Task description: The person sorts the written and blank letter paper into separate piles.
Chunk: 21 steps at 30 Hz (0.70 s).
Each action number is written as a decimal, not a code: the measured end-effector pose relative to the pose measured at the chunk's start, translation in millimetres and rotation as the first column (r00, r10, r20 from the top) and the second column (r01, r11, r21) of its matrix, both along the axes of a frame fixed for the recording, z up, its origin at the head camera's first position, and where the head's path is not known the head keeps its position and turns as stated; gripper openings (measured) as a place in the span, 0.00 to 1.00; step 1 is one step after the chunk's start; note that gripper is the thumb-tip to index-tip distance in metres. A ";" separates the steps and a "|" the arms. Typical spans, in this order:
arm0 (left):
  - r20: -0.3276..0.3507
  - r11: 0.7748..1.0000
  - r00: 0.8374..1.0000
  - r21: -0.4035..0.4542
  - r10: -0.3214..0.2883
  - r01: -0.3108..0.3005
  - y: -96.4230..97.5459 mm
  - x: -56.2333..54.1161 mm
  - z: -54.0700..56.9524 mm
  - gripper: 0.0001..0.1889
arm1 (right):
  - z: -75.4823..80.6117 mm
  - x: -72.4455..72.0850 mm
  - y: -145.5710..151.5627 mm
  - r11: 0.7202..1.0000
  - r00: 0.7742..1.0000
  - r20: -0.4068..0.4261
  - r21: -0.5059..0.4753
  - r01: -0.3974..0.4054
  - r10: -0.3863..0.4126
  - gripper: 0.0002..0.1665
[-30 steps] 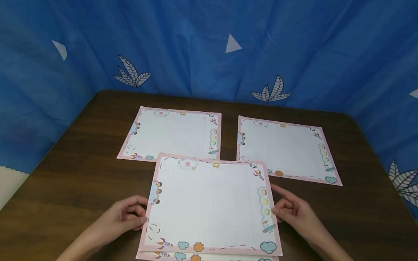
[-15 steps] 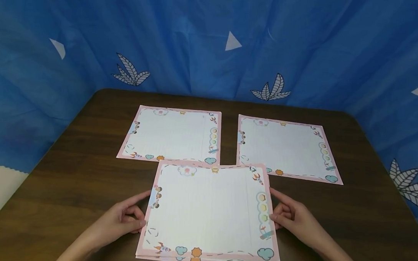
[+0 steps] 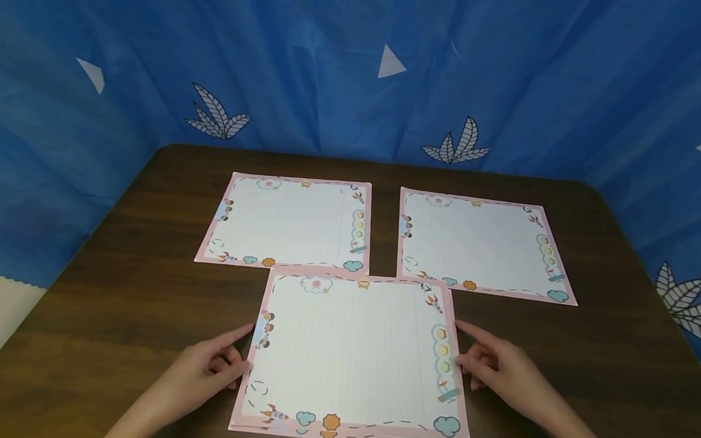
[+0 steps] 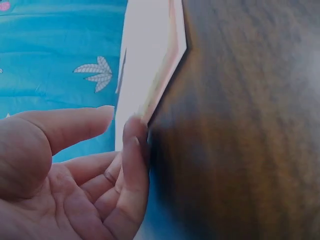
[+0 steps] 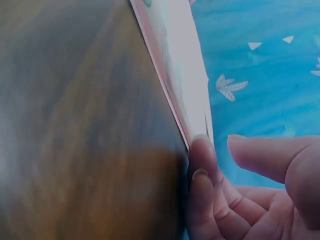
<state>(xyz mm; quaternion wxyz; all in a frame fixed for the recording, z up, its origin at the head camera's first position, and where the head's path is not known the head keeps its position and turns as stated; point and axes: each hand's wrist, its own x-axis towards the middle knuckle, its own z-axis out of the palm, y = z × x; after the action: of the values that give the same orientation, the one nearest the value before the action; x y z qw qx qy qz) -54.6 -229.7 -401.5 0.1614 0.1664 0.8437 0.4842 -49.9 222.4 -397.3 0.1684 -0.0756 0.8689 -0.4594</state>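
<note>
Two or more white paper sheets with pink cartoon borders lie in a nearly aligned stack at the near middle of the table. Beside its left edge is my left hand, index finger extended to the edge and thumb close to it. My right hand mirrors this at the right edge. In the left wrist view, a fingertip touches the paper edge while the thumb stays apart. A fingertip likewise meets the edge in the right wrist view, its thumb separate. A lower sheet's border peeks out along the near edge.
Farther back lie two more pink-bordered papers, a left sheet and a right sheet. The stack's far edge overlaps their near borders. A blue curtain hangs behind the dark wooden table.
The top sheet has come down and toward me, so its near edge now covers more of the lower sheet. Both hands stay at the stack's sides, the left index finger now straighter.
</note>
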 end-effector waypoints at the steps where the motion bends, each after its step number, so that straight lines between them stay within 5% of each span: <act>1: -0.016 0.999 1.000 -0.030 0.016 -0.016 0.8 0.0 1.4 0.29 | 0.8 -0.2 1.0 1.000 1.000 0.000 0.012 0.008 -0.008 0.34; 7: -0.059 0.997 0.997 -0.055 0.054 -0.057 0.7 -2.4 2.2 0.27 | 1.3 -1.7 7.8 0.999 0.999 -0.024 0.023 0.022 -0.021 0.29; 13: -0.035 0.998 0.999 0.061 0.006 -0.004 1.2 -3.1 -0.3 0.25 | 1.9 -3.0 6.9 0.999 1.000 0.012 -0.025 0.024 -0.023 0.28; 21: 0.017 0.997 1.000 0.070 0.014 -0.015 4.9 -3.2 1.4 0.26 | 4.0 -1.4 4.2 0.997 1.000 0.030 -0.072 0.001 0.001 0.26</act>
<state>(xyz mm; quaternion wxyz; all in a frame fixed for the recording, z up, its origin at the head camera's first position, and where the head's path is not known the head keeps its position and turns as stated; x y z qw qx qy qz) -57.8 -224.8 -400.1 0.1590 0.1617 0.8260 0.5160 -51.3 226.5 -393.3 0.1786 -0.0749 0.8490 -0.4916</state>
